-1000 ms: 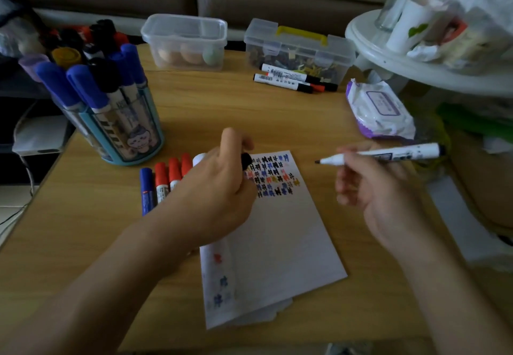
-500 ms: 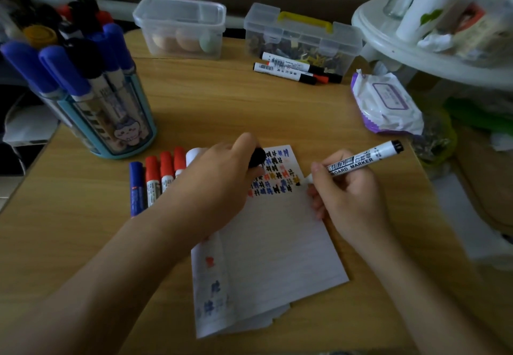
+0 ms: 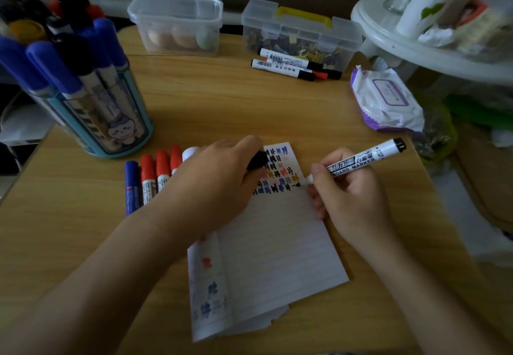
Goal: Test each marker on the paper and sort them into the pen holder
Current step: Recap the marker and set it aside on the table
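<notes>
My right hand [image 3: 349, 196] grips a white board marker [image 3: 361, 160], uncapped, with its tip touching the lined paper [image 3: 272, 243] at the right end of the rows of coloured test marks. My left hand [image 3: 213, 185] rests on the paper's upper left corner and holds a black cap [image 3: 258, 160] in its fingers. A row of capped markers [image 3: 150, 179], one blue and three red, lies left of the paper, partly hidden under my left hand. The teal pen holder [image 3: 111, 121] stands at the far left, full of blue, black and red markers.
Three more markers [image 3: 291, 67] lie at the table's back beside a clear box with a yellow handle [image 3: 302, 29]. Another clear tub [image 3: 177, 21] stands left of it. A wipes pack [image 3: 385, 99] lies at the right edge, below a white round shelf [image 3: 388, 38].
My right hand swung the marker from mid-air down to the paper, and its tip now touches the sheet. My left hand stayed put with the cap.
</notes>
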